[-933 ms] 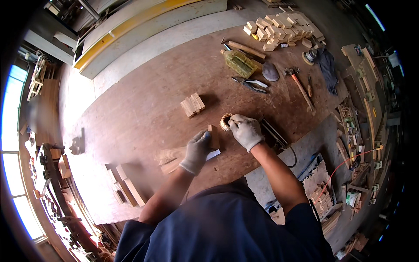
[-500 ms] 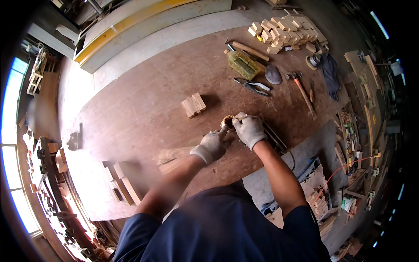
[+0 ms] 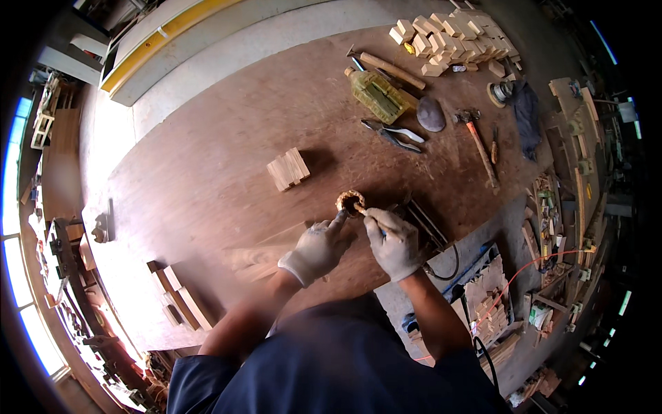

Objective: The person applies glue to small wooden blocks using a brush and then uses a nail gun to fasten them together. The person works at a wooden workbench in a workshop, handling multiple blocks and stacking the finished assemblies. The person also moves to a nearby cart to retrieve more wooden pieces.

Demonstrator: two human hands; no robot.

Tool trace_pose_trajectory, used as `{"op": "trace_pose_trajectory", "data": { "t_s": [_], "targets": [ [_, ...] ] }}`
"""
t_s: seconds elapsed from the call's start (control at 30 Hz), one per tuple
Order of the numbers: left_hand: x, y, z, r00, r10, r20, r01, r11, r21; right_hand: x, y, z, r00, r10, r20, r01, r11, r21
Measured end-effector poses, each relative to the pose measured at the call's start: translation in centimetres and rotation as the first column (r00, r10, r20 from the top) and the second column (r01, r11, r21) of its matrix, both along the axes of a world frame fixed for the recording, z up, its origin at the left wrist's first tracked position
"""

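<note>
Right hand (image 3: 394, 243) lower, grip unclear

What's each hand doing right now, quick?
Left hand: index finger out at the round pot; grip can't be told.
Right hand: closed, pinching a small stick.

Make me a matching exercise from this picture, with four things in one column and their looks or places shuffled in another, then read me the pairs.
Column one:
1. Pot
2. Bottle
3. Cloth
4. Left hand

Column two:
A. Dark, at the right-hand edge of the table
B. Gloved, with a finger stretched out to the pot
C. Round, with a dark inside
D. Yellowish, lying beside the pliers

Right pairs: 1-C, 2-D, 3-A, 4-B.
</note>
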State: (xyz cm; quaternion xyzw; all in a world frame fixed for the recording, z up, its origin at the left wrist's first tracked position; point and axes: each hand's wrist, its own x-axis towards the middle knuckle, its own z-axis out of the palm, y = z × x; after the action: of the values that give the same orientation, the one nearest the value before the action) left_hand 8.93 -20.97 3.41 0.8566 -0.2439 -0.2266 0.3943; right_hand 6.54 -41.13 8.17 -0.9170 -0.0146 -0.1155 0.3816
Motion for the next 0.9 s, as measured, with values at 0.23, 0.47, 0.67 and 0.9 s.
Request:
{"op": "trace_pose_trajectory", "data": {
  "t_s": [0.23, 0.47, 0.67, 0.9],
  "targets": [
    [0.2, 0.1, -0.3, 0.997, -0.019, 0.079, 0.023, 0.998, -0.061, 0.0, 0.8, -3.1, 0.994, 0.096, -0.059, -0.103, 0.987, -0.125],
    [0.0, -0.2, -0.7, 0.999, -0.017, 0.048, 0.018, 1.000, -0.018, 0.8, 0.5, -3.0, 0.992, 0.000, -0.126, 0.005, 0.999, 0.038],
    [-0.3, -0.3, -1.1, 0.998, -0.016, 0.064, 0.018, 0.999, -0.032, 0.4, 1.0, -2.7, 0.991, -0.089, -0.099, 0.095, 0.993, 0.062],
    [-0.1, -0.1, -0.2, 0.999, -0.016, 0.046, 0.016, 1.000, -0.008, 0.8, 1.5, -3.7, 0.956, -0.201, -0.212, 0.245, 0.948, 0.204]
  ]
}}
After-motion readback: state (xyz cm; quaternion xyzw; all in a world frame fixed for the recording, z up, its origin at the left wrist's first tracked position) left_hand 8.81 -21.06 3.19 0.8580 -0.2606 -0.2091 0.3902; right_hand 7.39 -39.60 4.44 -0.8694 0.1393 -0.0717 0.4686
